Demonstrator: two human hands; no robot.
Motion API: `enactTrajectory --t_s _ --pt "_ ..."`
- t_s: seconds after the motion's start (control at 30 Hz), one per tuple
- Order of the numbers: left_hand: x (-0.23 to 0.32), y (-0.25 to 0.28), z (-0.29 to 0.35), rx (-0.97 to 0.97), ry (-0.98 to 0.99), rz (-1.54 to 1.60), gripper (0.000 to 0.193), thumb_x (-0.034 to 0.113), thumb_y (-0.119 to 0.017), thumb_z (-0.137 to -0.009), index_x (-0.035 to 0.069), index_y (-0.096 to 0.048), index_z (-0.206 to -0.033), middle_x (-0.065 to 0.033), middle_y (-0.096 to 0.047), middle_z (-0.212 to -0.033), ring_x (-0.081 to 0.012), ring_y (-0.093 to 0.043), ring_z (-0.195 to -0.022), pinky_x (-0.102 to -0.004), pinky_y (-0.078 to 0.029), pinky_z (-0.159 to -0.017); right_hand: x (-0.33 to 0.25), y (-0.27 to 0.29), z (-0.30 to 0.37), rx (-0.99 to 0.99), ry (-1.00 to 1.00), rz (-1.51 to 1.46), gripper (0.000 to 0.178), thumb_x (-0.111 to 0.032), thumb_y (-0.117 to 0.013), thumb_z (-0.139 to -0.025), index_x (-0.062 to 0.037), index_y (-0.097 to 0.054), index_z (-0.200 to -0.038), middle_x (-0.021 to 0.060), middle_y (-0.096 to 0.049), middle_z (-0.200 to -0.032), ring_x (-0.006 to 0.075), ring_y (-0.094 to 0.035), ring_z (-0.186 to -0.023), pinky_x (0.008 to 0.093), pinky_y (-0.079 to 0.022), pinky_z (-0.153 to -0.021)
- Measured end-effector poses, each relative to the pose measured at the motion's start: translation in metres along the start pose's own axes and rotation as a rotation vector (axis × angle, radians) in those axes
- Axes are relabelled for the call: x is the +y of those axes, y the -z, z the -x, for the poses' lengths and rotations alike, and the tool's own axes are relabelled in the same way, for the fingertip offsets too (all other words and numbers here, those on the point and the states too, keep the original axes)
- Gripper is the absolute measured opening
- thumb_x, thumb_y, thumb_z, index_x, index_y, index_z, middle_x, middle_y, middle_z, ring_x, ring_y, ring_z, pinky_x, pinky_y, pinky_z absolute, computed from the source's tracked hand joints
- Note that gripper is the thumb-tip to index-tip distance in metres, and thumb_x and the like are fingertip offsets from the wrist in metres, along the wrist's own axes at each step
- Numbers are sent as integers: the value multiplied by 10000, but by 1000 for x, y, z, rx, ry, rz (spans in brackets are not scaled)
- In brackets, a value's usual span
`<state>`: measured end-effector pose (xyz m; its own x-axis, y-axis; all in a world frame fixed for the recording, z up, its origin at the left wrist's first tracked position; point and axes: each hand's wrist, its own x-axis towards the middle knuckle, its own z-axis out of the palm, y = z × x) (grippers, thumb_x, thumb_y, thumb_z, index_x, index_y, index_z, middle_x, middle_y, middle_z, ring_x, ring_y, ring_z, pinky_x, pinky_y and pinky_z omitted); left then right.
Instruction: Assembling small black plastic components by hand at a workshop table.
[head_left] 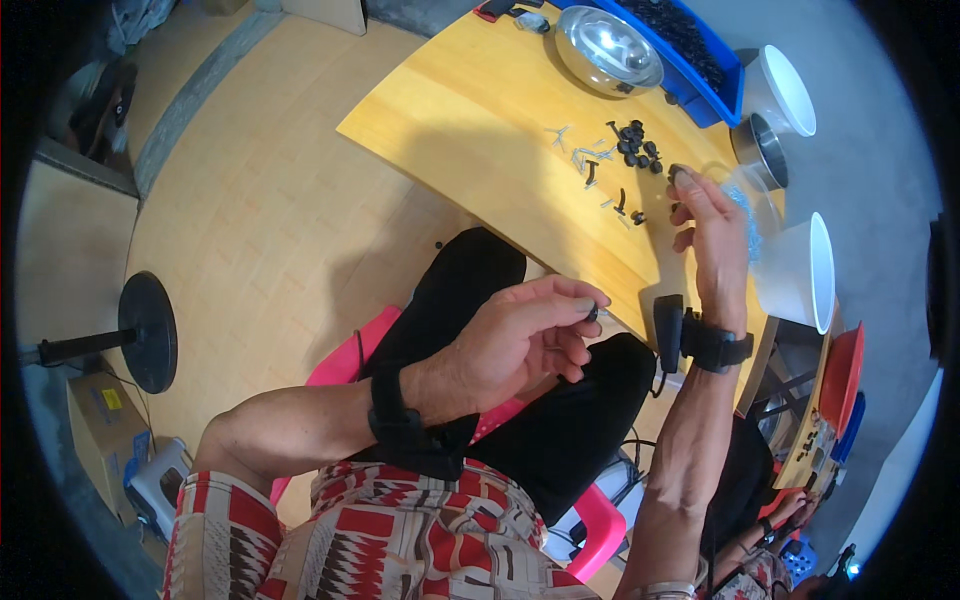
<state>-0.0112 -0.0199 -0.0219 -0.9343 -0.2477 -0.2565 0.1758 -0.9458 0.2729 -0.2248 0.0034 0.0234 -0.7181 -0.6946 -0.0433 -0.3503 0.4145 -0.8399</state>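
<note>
My left hand (525, 330), held over my lap just off the table's near edge, pinches a small black part (592, 314) between thumb and fingertips. Over the right side of the wooden table (440, 110), my right hand (712, 215) is closed at thumb and forefinger on another small black piece (675, 173), mostly covered by the fingers. Left of that hand lies a loose cluster of small black round-headed parts (635, 147). Thin silver pins (583, 157) are scattered beside it. A few black pieces with stems (621, 203) lie nearer to me.
At the back stand a shiny steel bowl (590, 65) and a blue tray (728, 95) of black parts. Along the right are white tubs (795, 275), a metal bowl (765, 150) and a clear container (765, 205) with bluish pieces. Another person's hands (790, 508) work at lower right.
</note>
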Motion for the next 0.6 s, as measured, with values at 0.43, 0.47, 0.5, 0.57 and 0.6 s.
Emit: enactTrajectory --t_s 0.43,0.47,0.5,0.57,0.6 --pt "6 3 -4 -13 -25 20 213 162 -426 -896 20 -517 -1027 -89 -607 -911 -148 -601 -714 -288 -509 -626 -15 -12 71 -128 34 -330 121 -41 -570 -767 13 -552 -874 24 -554 -770 50 -493 -624 202 -420 -451" --pt "6 3 -4 -21 -16 21 215 165 -430 -897 21 -518 -1032 -89 -610 -922 -145 -600 -711 -286 -509 -627 -17 -12 75 -77 -6 -304 147 1 -579 -752 8 -571 -899 -1 -524 -737 49 -488 -648 198 -422 -501" --pt "6 2 -4 -22 -17 21 215 165 -430 -897 21 -518 -1032 -89 -610 -922 -145 -600 -711 -286 -509 -627 -12 -13 75 -76 -4 -304 147 1 -579 -752 8 -571 -899 -1 -524 -737 49 -488 -648 198 -422 -501" --pt "7 0 -3 5 -47 14 216 166 -440 -895 23 -521 -1035 -85 -614 -932 -143 -599 -702 -283 -508 -621 5 -15 72 12 180 -61 160 -3 -571 -763 15 -591 -921 -9 -511 -723 48 -482 -658 194 -411 -551" --pt "6 0 -3 2 -46 14 216 166 -440 -895 23 -521 -1035 -85 -614 -932 -143 -599 -702 -283 -508 -621 9 -14 70 38 195 3 174 -30 -564 -780 36 -595 -938 38 -532 -719 98 -499 -644 227 -413 -594"
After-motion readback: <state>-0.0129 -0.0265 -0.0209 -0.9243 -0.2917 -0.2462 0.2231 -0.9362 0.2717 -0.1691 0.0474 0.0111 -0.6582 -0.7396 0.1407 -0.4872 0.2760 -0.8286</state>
